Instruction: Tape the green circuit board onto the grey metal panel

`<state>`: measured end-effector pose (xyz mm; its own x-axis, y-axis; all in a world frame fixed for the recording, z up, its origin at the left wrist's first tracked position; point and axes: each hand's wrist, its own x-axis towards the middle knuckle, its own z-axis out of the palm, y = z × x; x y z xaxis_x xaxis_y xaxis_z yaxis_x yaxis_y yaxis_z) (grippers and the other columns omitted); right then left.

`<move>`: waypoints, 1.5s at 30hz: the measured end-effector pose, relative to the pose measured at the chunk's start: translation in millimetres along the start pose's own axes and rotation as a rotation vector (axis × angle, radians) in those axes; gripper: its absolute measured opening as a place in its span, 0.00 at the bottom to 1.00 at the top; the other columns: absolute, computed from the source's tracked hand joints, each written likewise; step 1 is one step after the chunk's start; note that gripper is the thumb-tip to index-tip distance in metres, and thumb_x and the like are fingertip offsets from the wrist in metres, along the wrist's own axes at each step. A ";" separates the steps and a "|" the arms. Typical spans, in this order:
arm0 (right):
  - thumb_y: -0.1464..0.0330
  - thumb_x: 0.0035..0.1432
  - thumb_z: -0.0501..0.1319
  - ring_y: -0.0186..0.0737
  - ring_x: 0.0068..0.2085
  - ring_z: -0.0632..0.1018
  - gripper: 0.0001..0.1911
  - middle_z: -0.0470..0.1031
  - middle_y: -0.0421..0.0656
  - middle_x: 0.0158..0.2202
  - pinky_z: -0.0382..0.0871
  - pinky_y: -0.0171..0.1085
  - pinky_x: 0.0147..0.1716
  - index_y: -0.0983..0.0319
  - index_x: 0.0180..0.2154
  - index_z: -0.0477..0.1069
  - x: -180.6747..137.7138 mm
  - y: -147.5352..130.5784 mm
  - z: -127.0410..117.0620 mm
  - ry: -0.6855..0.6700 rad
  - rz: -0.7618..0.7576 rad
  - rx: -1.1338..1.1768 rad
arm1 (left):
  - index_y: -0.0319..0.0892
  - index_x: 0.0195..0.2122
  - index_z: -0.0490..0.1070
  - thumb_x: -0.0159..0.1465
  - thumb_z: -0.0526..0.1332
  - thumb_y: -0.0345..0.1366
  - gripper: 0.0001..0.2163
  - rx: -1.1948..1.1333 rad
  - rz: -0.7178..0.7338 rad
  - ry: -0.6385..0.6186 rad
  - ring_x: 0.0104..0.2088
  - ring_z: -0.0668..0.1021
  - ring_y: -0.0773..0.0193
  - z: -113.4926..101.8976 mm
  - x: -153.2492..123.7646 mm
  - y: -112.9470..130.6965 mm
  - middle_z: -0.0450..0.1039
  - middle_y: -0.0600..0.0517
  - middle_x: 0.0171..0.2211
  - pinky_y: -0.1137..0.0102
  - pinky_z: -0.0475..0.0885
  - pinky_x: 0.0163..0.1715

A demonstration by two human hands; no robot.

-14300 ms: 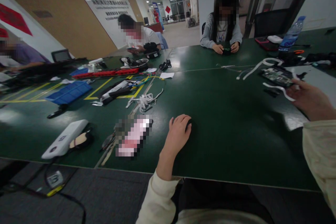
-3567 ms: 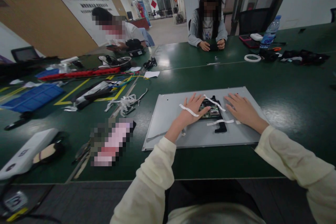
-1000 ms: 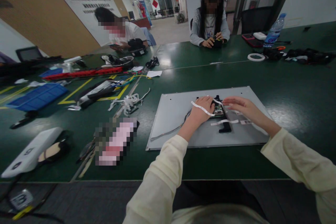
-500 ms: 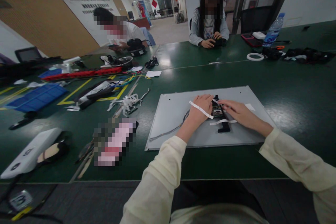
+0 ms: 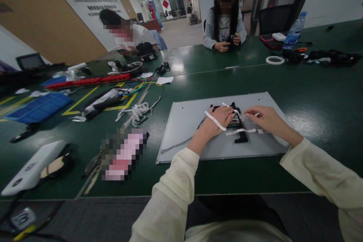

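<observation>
Two hands, mine, work at the middle of a grey metal panel (image 5: 184,128) lying flat on the green table (image 5: 312,94). My left hand (image 5: 219,119) rests palm down on the small circuit board (image 5: 234,121) fixed to the panel, fingers loosely curled over its left edge, with a white ribbon strip (image 5: 214,120) draped across its back. My right hand (image 5: 265,119) hovers just right of the board, thumb and forefinger drawn together on something pale and small; I cannot tell what it pinches. Another white strip (image 5: 241,131) lies on the panel just below the board, crossing a black bracket (image 5: 241,138). A thin grey cable (image 5: 181,143) trails left from the board over the panel. Beside the panel, to the left, sits a tangle of white strips (image 5: 136,111). Across the table a seated person (image 5: 224,19) holds a dark object in both hands; a roll of tape (image 5: 275,60) and a water bottle (image 5: 295,30) stand far right.
</observation>
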<state>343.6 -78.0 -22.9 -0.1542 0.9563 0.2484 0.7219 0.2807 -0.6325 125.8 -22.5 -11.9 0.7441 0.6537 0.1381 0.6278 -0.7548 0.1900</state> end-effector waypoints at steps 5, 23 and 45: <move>0.58 0.56 0.59 0.37 0.32 0.74 0.13 0.74 0.43 0.35 0.67 0.37 0.33 0.59 0.34 0.76 -3.5 -1.7 -2.8 -0.203 0.006 0.043 | 0.44 0.60 0.60 0.72 0.37 0.43 0.22 0.004 -0.007 0.014 0.61 0.63 0.60 2.0 -1.7 0.2 0.62 0.47 0.61 0.52 0.56 0.60; 0.52 0.54 0.60 0.42 0.40 0.72 0.17 0.71 0.44 0.38 0.64 0.42 0.42 0.60 0.30 0.73 -5.1 -6.6 -7.9 -0.413 -0.029 0.087 | 0.46 0.58 0.62 0.72 0.39 0.42 0.20 -0.007 -0.014 0.068 0.60 0.65 0.60 7.6 -2.5 0.1 0.64 0.49 0.60 0.51 0.57 0.59; 0.52 0.50 0.64 0.31 0.28 0.69 0.20 0.68 0.39 0.26 0.62 0.34 0.29 0.63 0.32 0.70 -4.7 -22.6 -17.4 -0.391 0.292 0.639 | 0.41 0.56 0.64 0.70 0.44 0.37 0.17 -0.331 -0.038 0.236 0.57 0.69 0.62 -15.8 -1.4 7.8 0.67 0.46 0.57 0.63 0.62 0.58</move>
<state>339.8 -90.3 3.0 -0.3293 0.9245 -0.1918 0.2624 -0.1055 -0.9592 126.1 -28.5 4.8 0.6250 0.7043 0.3367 0.5175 -0.6967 0.4968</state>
